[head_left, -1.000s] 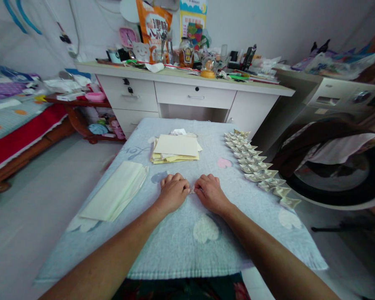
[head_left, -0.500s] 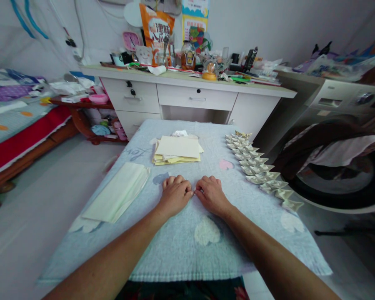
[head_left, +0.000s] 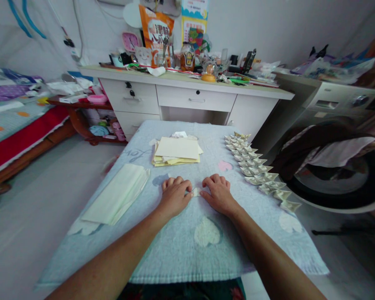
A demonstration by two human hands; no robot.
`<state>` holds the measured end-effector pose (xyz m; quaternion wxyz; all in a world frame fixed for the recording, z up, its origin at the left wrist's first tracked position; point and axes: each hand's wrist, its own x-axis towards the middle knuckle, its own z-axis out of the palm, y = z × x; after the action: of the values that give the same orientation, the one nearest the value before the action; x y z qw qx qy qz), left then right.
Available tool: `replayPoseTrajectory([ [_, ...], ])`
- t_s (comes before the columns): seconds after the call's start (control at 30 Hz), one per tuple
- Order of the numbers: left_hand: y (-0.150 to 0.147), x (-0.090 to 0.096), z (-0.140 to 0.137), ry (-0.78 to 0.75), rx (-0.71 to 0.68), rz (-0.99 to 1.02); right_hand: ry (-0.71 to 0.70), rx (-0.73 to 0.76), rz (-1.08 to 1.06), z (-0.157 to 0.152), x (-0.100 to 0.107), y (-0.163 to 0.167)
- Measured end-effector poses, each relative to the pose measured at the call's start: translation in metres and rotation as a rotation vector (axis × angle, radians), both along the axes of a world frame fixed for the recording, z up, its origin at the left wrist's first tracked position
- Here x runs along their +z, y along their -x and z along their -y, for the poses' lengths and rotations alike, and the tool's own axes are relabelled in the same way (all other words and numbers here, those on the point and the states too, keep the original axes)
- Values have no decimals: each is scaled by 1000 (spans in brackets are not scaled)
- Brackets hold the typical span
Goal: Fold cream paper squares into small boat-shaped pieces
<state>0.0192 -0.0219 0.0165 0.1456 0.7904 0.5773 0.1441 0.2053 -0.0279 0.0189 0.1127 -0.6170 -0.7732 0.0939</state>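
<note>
A small piece of folded pale paper (head_left: pixel 196 192) lies on the cloth-covered table between my hands. My left hand (head_left: pixel 176 195) rests at its left end, fingers curled, thumb and forefinger closed on the edge. At the right end is my right hand (head_left: pixel 218 193), its thumb by the paper's tip and its fingers bent but apart from the thumb. Beyond the hands sits a stack of cream and yellow paper sheets (head_left: pixel 178 148). To the left lies a pile of long pale green paper sheets (head_left: pixel 117 193). Rows of folded paper pieces with pointed tips (head_left: pixel 253 162) run along the right side.
The table wears a light blue cloth (head_left: pixel 175 254) with heart patterns. Behind it stands a white desk (head_left: pixel 196 98) crowded with jars, a snack bag and a pink clock. A washing machine (head_left: pixel 328 100) with its door open is at the right, a bed (head_left: pixel 21 125) at the left.
My right hand has shifted a little to the right, away from the left one, and the small folded paper now shows between them. My left hand has hardly moved.
</note>
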Motion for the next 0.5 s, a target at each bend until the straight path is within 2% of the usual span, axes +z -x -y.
replayPoseTrajectory([
  [0.13,-1,2,1,8,-2,4,-15,49,-44,1,0,-4],
  [0.3,-1,-2,2,-47,-69,44,-23,129,-165,5,3,-12],
  [0.5,1,-7,1,-66,-92,45,-12,167,-166,6,4,-8],
])
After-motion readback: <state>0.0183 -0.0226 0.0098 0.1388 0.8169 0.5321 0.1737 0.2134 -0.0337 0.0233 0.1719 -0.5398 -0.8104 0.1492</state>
